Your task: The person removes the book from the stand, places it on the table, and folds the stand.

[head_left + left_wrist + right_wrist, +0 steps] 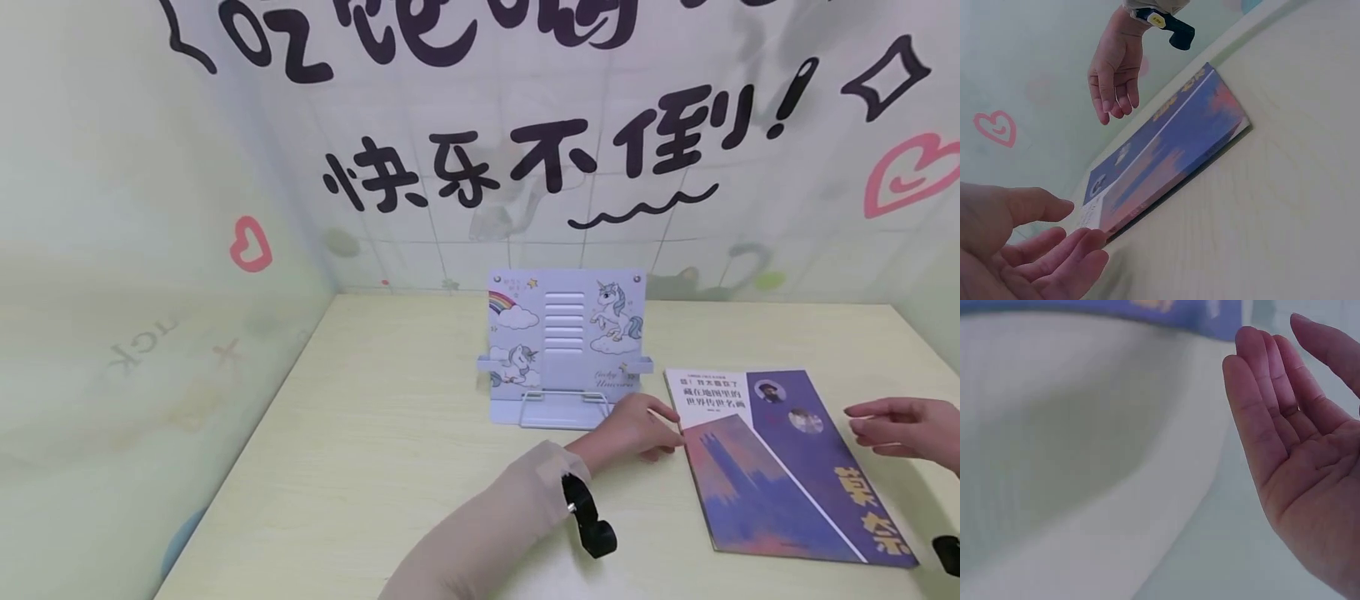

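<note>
A book (795,450) with a purple cover and a painted tower picture lies closed and flat on the table. At its left edge is my left hand (637,427), fingers loosely bent and holding nothing; whether a fingertip touches the cover is hard to tell. In the left wrist view, this left hand (1029,244) has its thumb apart from the fingers, near the book's corner. My right hand (909,429) hovers past the book's right side, not touching it. The right wrist view shows the right hand (1310,437) with extended fingers and a bare palm.
A lilac unicorn book stand (566,333) with a wire front rest (566,423) stands upright left of the book, close behind my left hand. The pale wooden table (360,433) meets a printed curtain (465,225) at the back and sides.
</note>
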`<state>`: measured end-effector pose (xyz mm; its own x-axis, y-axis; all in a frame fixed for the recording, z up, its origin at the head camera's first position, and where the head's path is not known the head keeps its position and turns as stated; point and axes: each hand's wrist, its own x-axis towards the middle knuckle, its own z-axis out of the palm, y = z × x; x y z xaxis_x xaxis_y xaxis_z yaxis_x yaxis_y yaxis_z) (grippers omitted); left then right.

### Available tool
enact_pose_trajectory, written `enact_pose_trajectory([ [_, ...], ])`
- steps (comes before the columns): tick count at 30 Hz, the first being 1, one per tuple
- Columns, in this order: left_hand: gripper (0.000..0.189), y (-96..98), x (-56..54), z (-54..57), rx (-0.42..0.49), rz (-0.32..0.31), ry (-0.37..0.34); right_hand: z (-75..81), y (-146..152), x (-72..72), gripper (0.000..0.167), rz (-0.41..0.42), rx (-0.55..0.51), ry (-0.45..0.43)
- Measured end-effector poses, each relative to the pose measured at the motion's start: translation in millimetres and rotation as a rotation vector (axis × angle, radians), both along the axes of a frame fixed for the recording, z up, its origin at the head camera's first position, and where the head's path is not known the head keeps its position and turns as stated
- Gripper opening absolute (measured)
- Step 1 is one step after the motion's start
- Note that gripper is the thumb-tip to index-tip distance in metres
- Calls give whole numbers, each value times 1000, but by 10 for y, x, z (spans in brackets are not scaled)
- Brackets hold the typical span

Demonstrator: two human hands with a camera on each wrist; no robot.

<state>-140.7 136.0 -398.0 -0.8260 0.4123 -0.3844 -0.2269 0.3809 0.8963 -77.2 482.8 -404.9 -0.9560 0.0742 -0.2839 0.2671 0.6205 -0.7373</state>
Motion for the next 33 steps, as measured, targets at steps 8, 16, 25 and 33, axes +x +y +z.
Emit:
enact_pose_trajectory([
  [8,26,-385,-235,157,79,-116,92,272,-497,-253,41,161,109,125],
  [16,25,-907,-488,290,69,-32,109,585,-1247,-587,38,266,82,240],
  [25,28,-1454,-748,470,55,65,162,622,-1765,-1027,46,270,-9,232],
  [33,31,-1995,-954,551,-19,220,215,609,-1936,-1216,52,232,-61,212],
])
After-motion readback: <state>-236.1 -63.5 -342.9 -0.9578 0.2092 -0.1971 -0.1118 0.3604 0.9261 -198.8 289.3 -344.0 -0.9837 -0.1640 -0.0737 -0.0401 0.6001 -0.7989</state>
